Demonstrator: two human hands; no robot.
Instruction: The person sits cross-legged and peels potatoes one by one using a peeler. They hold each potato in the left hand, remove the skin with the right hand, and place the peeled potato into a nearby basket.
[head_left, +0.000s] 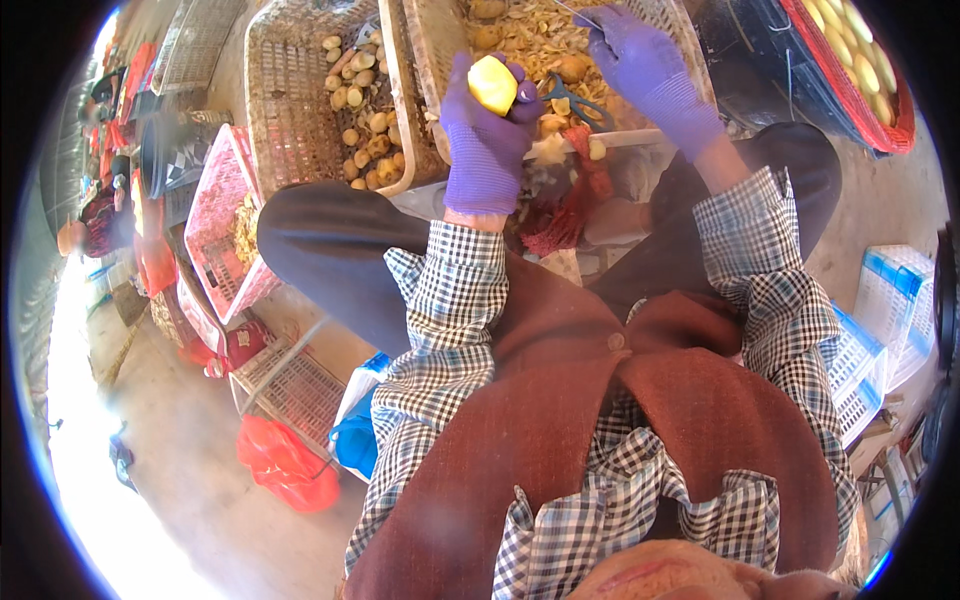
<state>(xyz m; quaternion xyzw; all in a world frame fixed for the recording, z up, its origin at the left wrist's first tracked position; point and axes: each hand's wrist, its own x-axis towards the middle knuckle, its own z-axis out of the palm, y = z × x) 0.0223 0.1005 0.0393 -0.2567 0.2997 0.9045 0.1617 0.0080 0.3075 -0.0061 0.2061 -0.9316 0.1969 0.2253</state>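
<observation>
My left hand (491, 127), in a purple knitted glove, holds a peeled yellow potato (493, 84). My right hand (637, 64), gloved alike, is up and to the right of it and grips a thin metal tool (576, 13), whose kind I cannot tell. Under both hands is a dirty plastic crate (427, 67) with peelings (525, 34) and some unpeeled potatoes. A dark-handled tool (577, 105), perhaps scissors or a peeler, lies on the peelings between my hands.
A second crate (281, 97) with small potatoes stands at left. Beyond it is a pink crate (217, 225) with peelings. A dark tub (757, 60) and a red-rimmed net of peeled potatoes (855, 52) are at upper right. Red netting (559, 217) hangs between my knees.
</observation>
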